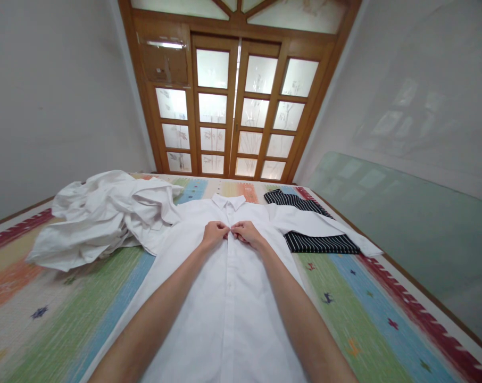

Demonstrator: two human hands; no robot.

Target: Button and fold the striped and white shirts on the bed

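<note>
A white long-sleeved shirt (201,319) lies spread flat, front side up, with its collar (229,202) at the far end. Both hands meet at its front placket, a little below the collar. My left hand (216,233) pinches the placket edge between thumb and fingers. Opposite it, my right hand (246,232) pinches the cloth from the other side, the fingertips nearly touching. Any button between the fingers is too small and covered to make out. The shirt's right-hand sleeve (324,223) stretches out to the right.
A crumpled heap of white cloth (101,218) lies to the left, against the shirt's shoulder. Under the right sleeve is a folded black-and-white striped garment (321,243). Everything rests on a colourful striped cover (345,308). Wooden doors with glass panes (235,106) stand beyond, with walls on both sides.
</note>
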